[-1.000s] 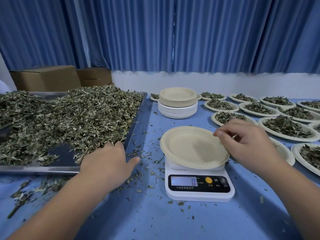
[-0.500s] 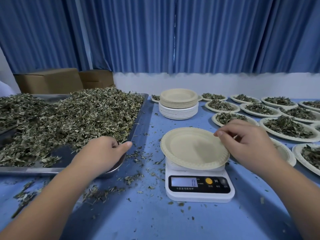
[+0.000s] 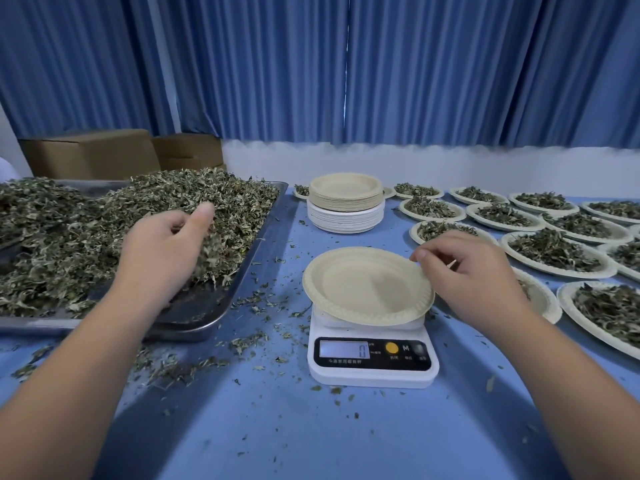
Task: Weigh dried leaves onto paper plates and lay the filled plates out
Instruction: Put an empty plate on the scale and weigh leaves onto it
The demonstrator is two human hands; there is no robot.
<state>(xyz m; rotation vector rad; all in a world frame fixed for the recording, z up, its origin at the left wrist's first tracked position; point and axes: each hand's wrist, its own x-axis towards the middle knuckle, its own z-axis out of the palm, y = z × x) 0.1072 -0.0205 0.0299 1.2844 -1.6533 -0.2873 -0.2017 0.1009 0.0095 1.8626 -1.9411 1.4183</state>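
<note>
Blue table [image 3: 277, 438]: metal tray [image 3: 242, 282] left, scale [image 3: 374, 372] centre, plate stack [image 3: 346, 216] behind it, filled plates [image 3: 561, 273] right, leaf scraps [image 3: 173, 370] lower left.

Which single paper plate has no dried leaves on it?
The beige round paper plate on the white digital scale, held at its rim by the right hand; the plates at the right hold leaves.

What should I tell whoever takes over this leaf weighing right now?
Left hand grips a handful of dried leaves in the tray.
Right hand pinches the rim of the empty plate on the scale, which reads 0.
Done: many filled plates laid out on the right.
Left: drop leaves onto the plate to weight, set it with the others, repeat from the stack of spare plates.
</note>
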